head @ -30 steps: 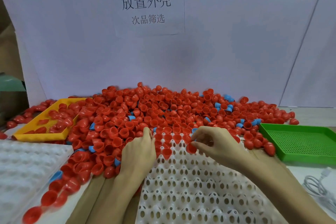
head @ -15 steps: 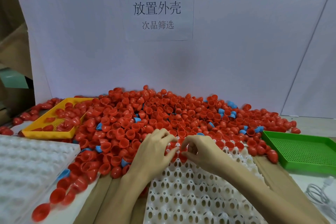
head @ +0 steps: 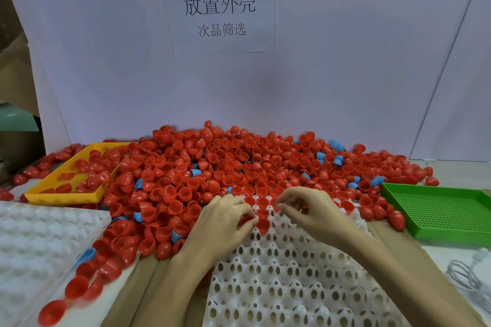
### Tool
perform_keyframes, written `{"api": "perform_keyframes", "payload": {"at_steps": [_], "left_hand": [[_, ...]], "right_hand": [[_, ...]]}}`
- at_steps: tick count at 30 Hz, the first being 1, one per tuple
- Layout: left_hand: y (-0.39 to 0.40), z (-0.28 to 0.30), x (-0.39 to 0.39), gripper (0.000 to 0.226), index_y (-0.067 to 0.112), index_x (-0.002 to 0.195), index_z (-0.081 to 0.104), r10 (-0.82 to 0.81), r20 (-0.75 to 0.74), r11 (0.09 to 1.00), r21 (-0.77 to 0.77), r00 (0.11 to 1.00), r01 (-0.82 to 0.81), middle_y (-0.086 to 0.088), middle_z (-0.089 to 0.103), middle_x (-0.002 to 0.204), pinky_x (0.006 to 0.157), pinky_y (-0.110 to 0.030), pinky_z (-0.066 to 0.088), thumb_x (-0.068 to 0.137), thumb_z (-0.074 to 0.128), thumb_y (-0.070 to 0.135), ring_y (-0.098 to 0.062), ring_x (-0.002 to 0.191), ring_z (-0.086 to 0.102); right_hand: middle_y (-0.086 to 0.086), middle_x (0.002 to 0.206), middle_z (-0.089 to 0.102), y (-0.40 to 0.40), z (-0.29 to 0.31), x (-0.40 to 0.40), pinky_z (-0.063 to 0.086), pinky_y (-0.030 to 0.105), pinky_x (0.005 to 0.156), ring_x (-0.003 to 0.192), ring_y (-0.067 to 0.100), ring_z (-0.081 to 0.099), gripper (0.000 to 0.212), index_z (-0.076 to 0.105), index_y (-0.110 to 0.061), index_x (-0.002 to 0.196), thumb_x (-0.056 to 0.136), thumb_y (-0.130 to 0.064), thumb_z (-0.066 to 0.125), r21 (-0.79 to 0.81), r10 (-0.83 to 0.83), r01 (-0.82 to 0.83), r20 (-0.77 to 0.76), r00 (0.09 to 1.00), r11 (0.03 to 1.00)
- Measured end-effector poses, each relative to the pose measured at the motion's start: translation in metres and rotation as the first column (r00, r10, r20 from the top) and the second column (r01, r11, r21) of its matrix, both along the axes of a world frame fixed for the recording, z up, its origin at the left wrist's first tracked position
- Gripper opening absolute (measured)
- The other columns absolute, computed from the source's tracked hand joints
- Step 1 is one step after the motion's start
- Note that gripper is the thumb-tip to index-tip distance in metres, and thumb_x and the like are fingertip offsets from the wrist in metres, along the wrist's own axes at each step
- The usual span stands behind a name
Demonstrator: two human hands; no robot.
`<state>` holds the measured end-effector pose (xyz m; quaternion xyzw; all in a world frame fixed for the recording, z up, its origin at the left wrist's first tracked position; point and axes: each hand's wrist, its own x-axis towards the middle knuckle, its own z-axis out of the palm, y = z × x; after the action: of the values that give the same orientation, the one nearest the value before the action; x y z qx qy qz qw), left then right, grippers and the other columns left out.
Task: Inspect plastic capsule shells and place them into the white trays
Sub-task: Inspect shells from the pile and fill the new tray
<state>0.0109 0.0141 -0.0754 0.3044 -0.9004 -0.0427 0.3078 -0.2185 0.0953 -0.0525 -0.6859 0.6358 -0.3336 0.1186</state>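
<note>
Now, left hand (head: pixel 225 223): you pinch a red shell (head: pixel 245 220) (seating it).
Right hand (head: pixel 310 212): fingers curled, contents unclear.
Tray (head: pixel 292 287): 6 o'clock, close for filling.

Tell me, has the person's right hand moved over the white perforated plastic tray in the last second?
Yes. The right hand has shifted left along the far edge of the white perforated plastic tray, away from the green mesh tray, toward the left hand.

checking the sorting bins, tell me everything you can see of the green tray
The green tray is a shallow rectangular bin of what looks like moulded plastic, with a raised rim and a perforated mesh floor. It lies flat at the right of the table, cut off by the frame edge, and what shows holds no shells. Red shells from the pile rest against its near-left rim. Neither hand touches it.
</note>
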Motion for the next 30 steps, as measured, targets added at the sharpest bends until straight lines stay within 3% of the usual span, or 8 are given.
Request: {"api": "perform_keyframes", "payload": {"at_steps": [4, 9, 13, 16, 19, 21, 26, 30], "left_hand": [[0.003, 0.001, -0.002, 0.021, 0.026, 0.106, 0.076, -0.011, 0.013, 1.0, -0.024, 1.0, 0.012, 0.018, 0.066, 0.103, 0.098, -0.024, 0.044, 0.105, 0.059, 0.039, -0.003, 0.096, 0.057], [0.006, 0.003, -0.004, 0.019, 0.024, 0.105, 0.075, -0.028, 0.024, 0.998, -0.051, 0.999, 0.029, 0.015, 0.066, 0.102, 0.094, -0.027, 0.049, 0.106, 0.059, 0.034, -0.005, 0.091, 0.06], [0.008, 0.005, -0.003, 0.014, 0.022, 0.098, 0.076, -0.026, 0.05, 0.997, -0.072, 0.998, 0.03, 0.015, 0.067, 0.098, 0.089, -0.03, 0.051, 0.103, 0.065, 0.03, -0.004, 0.089, 0.061], [0.013, 0.006, -0.007, 0.011, 0.026, 0.1, 0.076, 0.003, -0.092, 0.999, 0.04, 0.996, 0.001, 0.021, 0.066, 0.102, 0.096, -0.021, 0.048, 0.103, 0.066, 0.03, -0.003, 0.103, 0.062], [0.012, 0.01, -0.018, 0.01, 0.03, 0.105, 0.074, 0.105, -0.316, 0.976, 0.217, 0.943, -0.035, 0.023, 0.066, 0.105, 0.094, -0.02, 0.049, 0.103, 0.064, 0.029, -0.003, 0.109, 0.064], [-0.007, 0.015, -0.03, 0.012, 0.028, 0.108, 0.073, 0.19, -0.329, 0.967, 0.228, 0.925, -0.118, 0.023, 0.064, 0.106, 0.094, -0.023, 0.051, 0.103, 0.063, 0.023, 0.001, 0.104, 0.062], [-0.086, 0.039, -0.061, 0.03, 0.022, 0.136, 0.062, 0.265, 0.027, 0.933, 0.245, 0.964, -0.263, -0.004, 0.054, 0.134, 0.106, -0.035, 0.046, 0.107, 0.052, 0.024, -0.023, 0.126, 0.055], [-0.134, 0.036, -0.068, 0.042, 0.036, 0.151, 0.05, 0.374, 0.451, 0.882, 0.098, 0.81, -0.461, -0.018, 0.047, 0.15, 0.119, -0.052, 0.029, 0.111, 0.039, 0.041, -0.039, 0.139, 0.044]], "right_hand": [[-0.013, 0.082, 0.075, 0.017, 0.006, -0.029, 0.058, 0.021, 0.066, 0.071, 0.008, 0.072, 0.01, 0.076, -0.029, 0.099, 0.1, -0.022, 0.068, -0.004, -0.051, 0.051, 0.126, 0.991, 0.999], [0.003, 0.077, 0.074, 0.031, 0.002, -0.053, 0.052, 0.018, 0.059, 0.064, 0.014, 0.069, 0.015, 0.079, -0.022, 0.095, 0.102, -0.019, 0.066, -0.067, -0.071, 0.097, 0.32, 0.945, 0.993], [0.002, 0.075, 0.072, 0.032, -0.007, -0.052, 0.058, 0.029, 0.059, 0.061, 0.017, 0.068, 0.017, 0.077, -0.027, 0.095, 0.103, -0.021, 0.063, -0.161, -0.065, 0.124, 0.33, 0.942, 0.979], [-0.005, 0.079, 0.072, 0.035, -0.01, -0.049, 0.06, 0.036, 0.059, 0.063, 0.02, 0.069, 0.017, 0.073, -0.038, 0.097, 0.103, -0.029, 0.06, -0.229, -0.048, 0.114, 0.277, 0.96, 0.967], [-0.014, 0.083, 0.072, 0.037, -0.011, -0.048, 0.058, 0.028, 0.058, 0.065, 0.018, 0.07, 0.015, 0.071, -0.042, 0.098, 0.102, -0.033, 0.059, -0.282, -0.051, 0.111, 0.213, 0.976, 0.953], [-0.018, 0.085, 0.071, 0.037, -0.012, -0.049, 0.055, 0.021, 0.058, 0.068, 0.015, 0.07, 0.014, 0.07, -0.04, 0.098, 0.101, -0.033, 0.058, -0.293, -0.06, 0.116, 0.192, 0.979, 0.949], [-0.019, 0.085, 0.07, 0.039, -0.012, -0.048, 0.054, 0.022, 0.058, 0.067, 0.014, 0.068, 0.013, 0.073, -0.027, 0.097, 0.102, -0.02, 0.063, -0.298, -0.075, 0.128, 0.184, 0.98, 0.946], [-0.014, 0.075, 0.069, 0.041, -0.011, -0.048, 0.057, 0.029, 0.06, 0.065, 0.012, 0.067, 0.012, 0.074, -0.023, 0.096, 0.103, -0.017, 0.066, -0.276, -0.094, 0.145, 0.19, 0.977, 0.95]]}}
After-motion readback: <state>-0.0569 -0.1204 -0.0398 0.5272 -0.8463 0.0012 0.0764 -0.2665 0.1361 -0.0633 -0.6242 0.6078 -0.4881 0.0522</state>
